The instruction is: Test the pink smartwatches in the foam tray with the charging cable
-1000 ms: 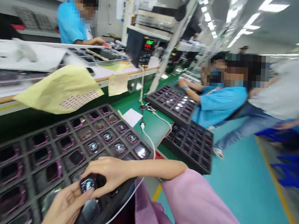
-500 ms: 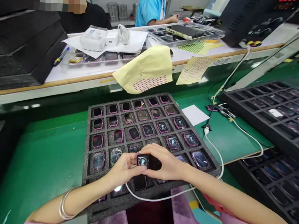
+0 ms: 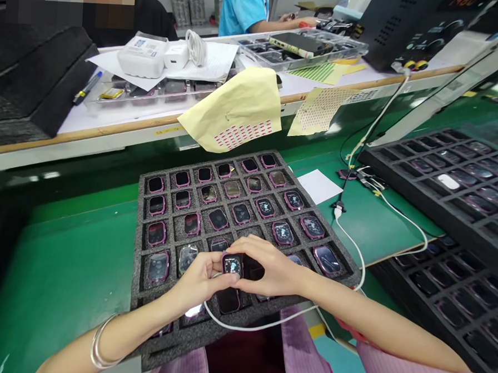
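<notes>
Both left hand and right hand pinch one watch above the tray.
Best hold its edges softly, thumbs off the screen.

Your left hand and right hand meet in a pinch at six o'clock in your view, thumb tips close together. From there, your left forearm runs back toward eight o'clock, your right forearm toward four. Your left thumb points to two; your right hand arches, fingertips toward nine.
</notes>
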A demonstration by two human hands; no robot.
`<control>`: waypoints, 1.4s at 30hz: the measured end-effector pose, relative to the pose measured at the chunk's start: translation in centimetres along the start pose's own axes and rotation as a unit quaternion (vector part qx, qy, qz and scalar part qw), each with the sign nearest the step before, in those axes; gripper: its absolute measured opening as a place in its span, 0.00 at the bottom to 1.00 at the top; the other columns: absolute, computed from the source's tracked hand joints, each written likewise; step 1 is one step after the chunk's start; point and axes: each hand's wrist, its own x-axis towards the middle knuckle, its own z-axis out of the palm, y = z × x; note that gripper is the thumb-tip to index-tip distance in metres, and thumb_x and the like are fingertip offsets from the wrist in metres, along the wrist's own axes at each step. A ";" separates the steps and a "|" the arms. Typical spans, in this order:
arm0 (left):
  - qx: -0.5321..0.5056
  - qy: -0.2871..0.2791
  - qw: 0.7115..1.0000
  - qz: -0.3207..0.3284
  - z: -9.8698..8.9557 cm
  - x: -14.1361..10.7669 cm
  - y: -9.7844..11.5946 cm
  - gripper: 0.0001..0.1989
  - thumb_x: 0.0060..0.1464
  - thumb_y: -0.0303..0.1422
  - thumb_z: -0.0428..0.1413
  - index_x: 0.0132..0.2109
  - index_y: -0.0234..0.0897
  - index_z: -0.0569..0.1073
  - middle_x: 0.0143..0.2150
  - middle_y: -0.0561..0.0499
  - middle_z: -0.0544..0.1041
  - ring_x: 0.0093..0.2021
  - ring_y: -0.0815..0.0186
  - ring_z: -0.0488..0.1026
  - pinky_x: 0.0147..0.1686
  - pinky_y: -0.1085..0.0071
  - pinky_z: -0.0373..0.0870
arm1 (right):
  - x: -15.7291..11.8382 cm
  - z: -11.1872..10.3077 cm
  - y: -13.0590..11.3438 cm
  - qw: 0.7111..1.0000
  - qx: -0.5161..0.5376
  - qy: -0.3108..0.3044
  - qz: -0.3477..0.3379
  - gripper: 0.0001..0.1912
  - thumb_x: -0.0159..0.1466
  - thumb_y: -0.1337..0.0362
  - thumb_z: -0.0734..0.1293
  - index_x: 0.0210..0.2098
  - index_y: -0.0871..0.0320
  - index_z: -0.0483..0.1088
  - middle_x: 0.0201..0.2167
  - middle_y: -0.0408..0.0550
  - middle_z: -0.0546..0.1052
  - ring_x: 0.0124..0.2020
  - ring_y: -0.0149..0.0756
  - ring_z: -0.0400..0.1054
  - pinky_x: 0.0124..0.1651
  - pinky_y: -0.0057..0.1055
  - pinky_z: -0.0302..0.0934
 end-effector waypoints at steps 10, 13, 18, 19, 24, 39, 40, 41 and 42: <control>-0.004 -0.008 1.000 -0.013 0.1 0.0 0.2 0.13 0.47 0.34 0.66 0.38 0.30 0.76 0.31 0.51 0.75 0.32 0.69 0.69 0.35 0.74 0.64 | -0.1 0.0 0.0 1.000 0.001 0.000 0.006 0.20 0.60 0.63 0.70 0.49 0.62 0.65 0.39 0.54 0.75 0.39 0.40 0.69 0.44 0.37 0.62; -0.002 -0.012 1.000 -0.013 0.2 -0.1 0.3 0.14 0.47 0.34 0.66 0.38 0.29 0.75 0.31 0.50 0.75 0.31 0.69 0.69 0.34 0.74 0.64 | -0.2 0.2 -0.1 1.000 0.004 0.001 0.012 0.19 0.61 0.63 0.70 0.49 0.61 0.65 0.39 0.54 0.75 0.39 0.40 0.69 0.44 0.38 0.63; 0.050 -0.011 0.999 0.007 0.6 -0.5 0.6 0.14 0.52 0.37 0.62 0.41 0.31 0.74 0.35 0.49 0.74 0.32 0.70 0.69 0.34 0.74 0.66 | 0.4 -0.8 -0.4 0.999 0.045 0.008 0.027 0.19 0.60 0.63 0.71 0.49 0.61 0.66 0.43 0.56 0.72 0.45 0.42 0.68 0.49 0.40 0.63; 0.057 -0.018 0.998 0.007 0.6 -0.6 0.8 0.16 0.52 0.37 0.62 0.44 0.32 0.73 0.36 0.50 0.73 0.29 0.72 0.67 0.31 0.75 0.65 | 0.6 -1.4 -0.4 0.998 0.053 0.016 0.036 0.20 0.60 0.63 0.71 0.49 0.60 0.66 0.44 0.55 0.72 0.46 0.42 0.67 0.50 0.40 0.63; 0.070 0.002 0.998 -0.006 -0.3 -1.8 1.9 0.21 0.48 0.38 0.64 0.47 0.34 0.71 0.33 0.55 0.68 0.23 0.78 0.59 0.23 0.79 0.58 | 0.6 -4.5 0.4 0.995 -0.022 0.005 0.096 0.18 0.60 0.64 0.71 0.49 0.59 0.68 0.43 0.52 0.71 0.46 0.42 0.67 0.50 0.40 0.62; 0.080 0.049 0.996 -0.003 -2.2 -4.6 0.7 0.18 0.53 0.38 0.60 0.48 0.33 0.68 0.41 0.48 0.74 0.16 0.82 0.60 0.12 0.82 0.58 | 5.7 -0.1 -0.1 0.931 -0.302 -0.206 -0.002 0.13 0.57 0.61 0.74 0.36 0.64 0.72 0.37 0.56 0.71 0.39 0.49 0.67 0.40 0.43 0.63; 0.077 0.047 0.996 -0.002 -2.3 -4.6 0.8 0.18 0.52 0.38 0.60 0.47 0.33 0.68 0.41 0.48 0.74 0.16 0.82 0.61 0.12 0.82 0.58 | 5.7 -0.1 0.1 0.932 -0.301 -0.200 -0.003 0.13 0.56 0.61 0.74 0.35 0.63 0.72 0.37 0.56 0.71 0.39 0.49 0.68 0.40 0.43 0.63; 0.074 0.046 0.996 -0.001 -2.4 -4.6 0.8 0.18 0.52 0.38 0.61 0.47 0.33 0.69 0.42 0.47 0.75 0.16 0.82 0.61 0.13 0.82 0.58 | 5.7 -0.2 0.4 0.937 -0.294 -0.190 -0.002 0.13 0.55 0.61 0.74 0.35 0.63 0.72 0.37 0.55 0.72 0.39 0.49 0.68 0.39 0.42 0.63; 0.069 0.044 0.997 -0.001 -2.5 -4.6 0.8 0.18 0.51 0.38 0.61 0.46 0.33 0.69 0.42 0.47 0.75 0.16 0.82 0.61 0.13 0.82 0.58 | 5.6 -0.4 0.5 0.943 -0.283 -0.175 0.002 0.13 0.55 0.62 0.74 0.36 0.62 0.72 0.36 0.54 0.72 0.38 0.48 0.69 0.39 0.42 0.64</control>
